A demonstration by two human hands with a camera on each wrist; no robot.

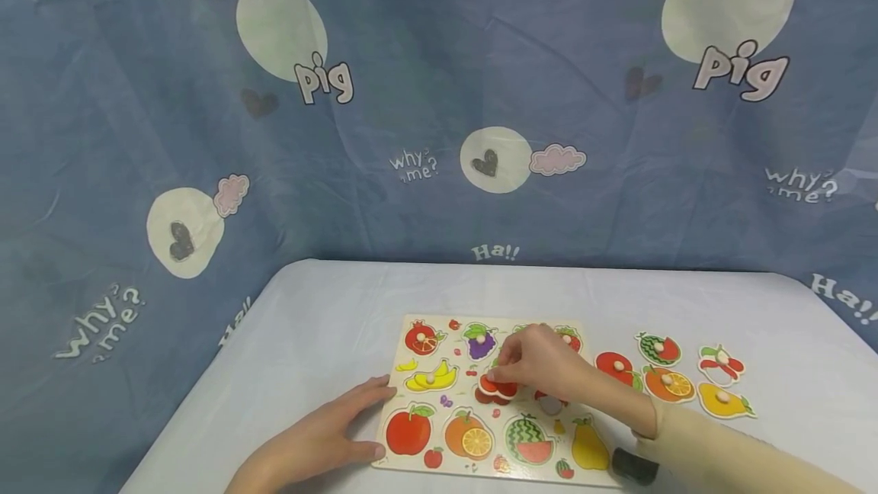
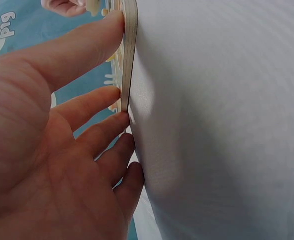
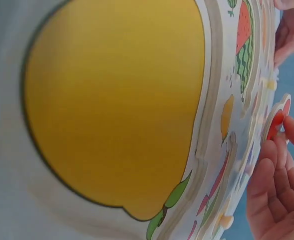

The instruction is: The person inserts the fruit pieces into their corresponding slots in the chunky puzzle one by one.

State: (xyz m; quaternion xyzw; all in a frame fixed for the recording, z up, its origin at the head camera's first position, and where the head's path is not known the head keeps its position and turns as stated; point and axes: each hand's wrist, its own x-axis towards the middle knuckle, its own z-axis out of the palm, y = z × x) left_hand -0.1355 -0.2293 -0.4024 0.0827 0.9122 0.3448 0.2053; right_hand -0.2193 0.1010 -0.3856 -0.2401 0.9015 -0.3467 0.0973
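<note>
Fingers of the right hand (image 1: 542,357) pinched a cherry piece (image 1: 506,388) over a red recess (image 1: 483,397) in the fruit puzzle board (image 1: 535,472); the left hand (image 1: 325,429) touched its edge, fingers extended; misalignment could have left the piece perched.

Head cam: soft, even light, med. brightness; faint shadow under the L hand (image 1: 322,433). L wrist cam dimmer — broad, soft-edged shadows across the white table (image 2: 211,100). R wrist cam: board (image 3: 227,60) looks bowed by wide-angle distortion, blurry toward pic's L edge — all 3 views slightly soft.
</note>
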